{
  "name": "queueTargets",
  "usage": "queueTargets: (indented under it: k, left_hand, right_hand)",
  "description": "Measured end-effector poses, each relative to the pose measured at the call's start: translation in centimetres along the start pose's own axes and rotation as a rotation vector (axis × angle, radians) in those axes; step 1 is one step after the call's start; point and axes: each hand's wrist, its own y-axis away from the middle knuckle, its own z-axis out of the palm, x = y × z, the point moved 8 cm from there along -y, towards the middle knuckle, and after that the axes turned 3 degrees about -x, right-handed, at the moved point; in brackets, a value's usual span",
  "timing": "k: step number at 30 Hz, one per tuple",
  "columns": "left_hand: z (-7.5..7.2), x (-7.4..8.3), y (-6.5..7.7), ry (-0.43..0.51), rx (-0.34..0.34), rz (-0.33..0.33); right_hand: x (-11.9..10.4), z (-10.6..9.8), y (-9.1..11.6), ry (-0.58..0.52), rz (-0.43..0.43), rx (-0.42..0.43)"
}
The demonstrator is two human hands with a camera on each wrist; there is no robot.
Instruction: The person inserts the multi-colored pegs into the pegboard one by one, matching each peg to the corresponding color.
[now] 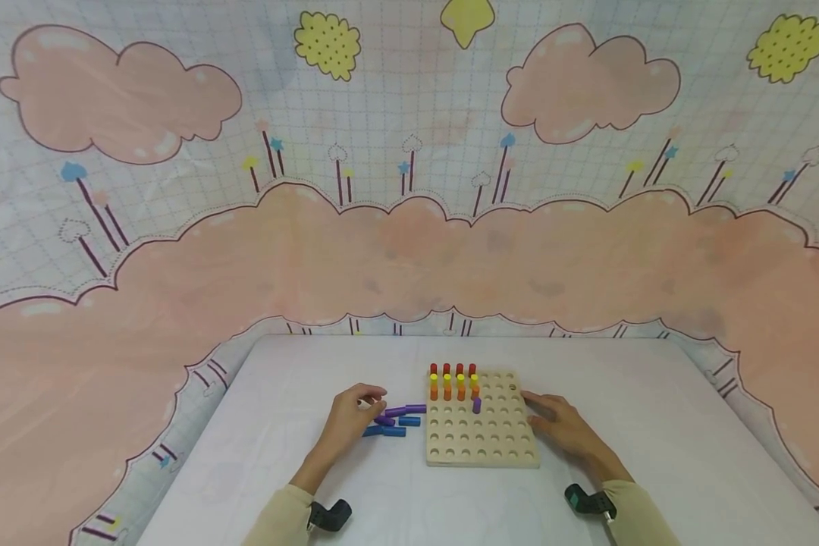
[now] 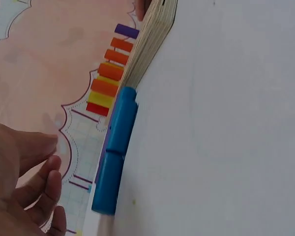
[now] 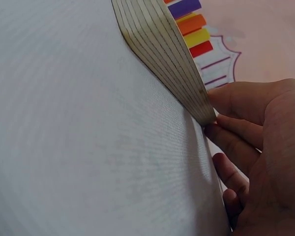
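A wooden pegboard (image 1: 483, 459) lies on the white table. Several red pegs (image 1: 459, 368), yellow pegs (image 1: 460, 379) and orange pegs (image 1: 447, 394) stand in rows at its back left, with one purple peg (image 1: 476, 406) in front of them. Left of the board lie loose purple pegs (image 1: 416, 409) and blue pegs (image 1: 393, 431). My left hand (image 1: 351, 417) hovers over the left end of these, thumb and fingers apart, with nothing visible between them in the left wrist view. Against the board's right edge, my right hand (image 1: 569, 428) rests thumb and fingertips.
The white table (image 1: 300, 364) stretches out around the board. Behind it hangs a cloth (image 1: 409, 258) printed with clouds. A dark wrist device (image 1: 331, 516) sits at the left sleeve, another dark device (image 1: 590, 500) at the right.
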Motion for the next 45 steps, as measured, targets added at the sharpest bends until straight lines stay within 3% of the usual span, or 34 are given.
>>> queueTargets:
  k: [5, 19, 32, 40, 45]
  left_hand:
    - [0.0, -1.8, 0.2, -0.019, -0.058, -0.068]
    - [0.6, -3.1, 0.2, -0.112, -0.143, -0.054]
    - [0.2, -3.0, 0.3, -0.134, -0.142, -0.059]
    - [-0.3, -3.1, 0.4, -0.052, -0.142, -0.066]
    - [-0.8, -2.4, 0.6, -0.011, -0.106, -0.048]
  right_hand:
    - [-0.1, 0.0, 0.0, -0.006, 0.006, 0.001]
    - [0.0, 0.0, 0.0, -0.008, -0.005, 0.008]
    - [-0.2, 0.0, 0.0, -0.002, 0.001, 0.007]
    - [-0.1, 0.1, 0.0, -0.006, 0.016, 0.004]
    - [0.0, 0.1, -0.1, -0.016, 0.002, 0.006]
